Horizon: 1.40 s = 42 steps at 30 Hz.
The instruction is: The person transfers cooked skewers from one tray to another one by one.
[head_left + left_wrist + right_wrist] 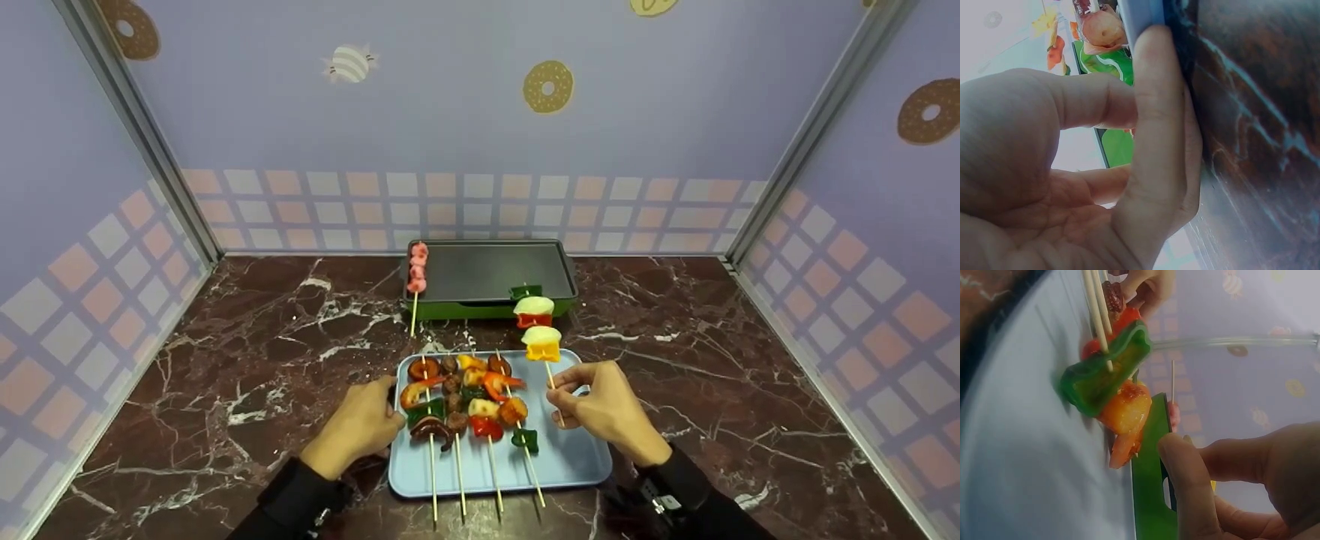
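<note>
Right hand [609,411] pinched on skewer [541,336], lifted between tray [581,457] and grill [487,274]. Left hand [361,426] against tray's left rim, fingers curled at its edge, gripping nothing clearly. Four skewers on tray; pink skewer [416,279] on grill's left edge.

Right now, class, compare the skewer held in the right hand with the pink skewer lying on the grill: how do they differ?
The held skewer is lifted off the tray, pinched by the right hand; the pink skewer rests on the grill edge, untouched. The held skewer carries white, red, yellow and green pieces; the pink skewer carries only pink ones. Both are thin wooden sticks pointing roughly away from the person.
</note>
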Each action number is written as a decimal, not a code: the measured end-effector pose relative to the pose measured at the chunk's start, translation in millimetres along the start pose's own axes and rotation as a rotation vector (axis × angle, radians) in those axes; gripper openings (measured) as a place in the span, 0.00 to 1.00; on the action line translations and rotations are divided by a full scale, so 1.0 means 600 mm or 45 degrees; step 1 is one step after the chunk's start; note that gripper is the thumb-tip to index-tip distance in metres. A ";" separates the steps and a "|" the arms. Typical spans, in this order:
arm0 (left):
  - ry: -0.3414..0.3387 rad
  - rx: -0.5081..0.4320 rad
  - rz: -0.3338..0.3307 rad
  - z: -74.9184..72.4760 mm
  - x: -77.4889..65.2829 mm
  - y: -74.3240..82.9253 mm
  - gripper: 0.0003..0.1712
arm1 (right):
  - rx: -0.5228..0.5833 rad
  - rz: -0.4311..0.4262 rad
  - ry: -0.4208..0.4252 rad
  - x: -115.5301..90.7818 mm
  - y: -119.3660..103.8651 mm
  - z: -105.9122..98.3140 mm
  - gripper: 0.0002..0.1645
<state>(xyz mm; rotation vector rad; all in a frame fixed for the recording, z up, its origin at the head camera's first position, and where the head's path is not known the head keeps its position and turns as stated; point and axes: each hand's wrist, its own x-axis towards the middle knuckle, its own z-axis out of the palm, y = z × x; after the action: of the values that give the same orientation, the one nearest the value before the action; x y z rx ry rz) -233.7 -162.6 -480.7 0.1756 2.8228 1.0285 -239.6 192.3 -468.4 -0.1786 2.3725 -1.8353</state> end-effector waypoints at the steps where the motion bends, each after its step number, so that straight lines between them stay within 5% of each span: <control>1: -0.001 0.001 0.000 0.000 0.000 0.000 0.41 | 0.001 0.004 -0.002 -0.003 0.001 -0.001 0.10; 42: -0.035 -0.126 -0.068 0.001 -0.002 0.001 0.43 | -0.085 -0.004 -0.114 -0.076 0.041 -0.007 0.10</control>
<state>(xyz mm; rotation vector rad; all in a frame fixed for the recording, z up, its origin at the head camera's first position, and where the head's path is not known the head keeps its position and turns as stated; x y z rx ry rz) -232.1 -162.2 -480.7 0.1031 2.7284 1.1418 -195.7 210.4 -489.7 -0.2659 2.3748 -1.7122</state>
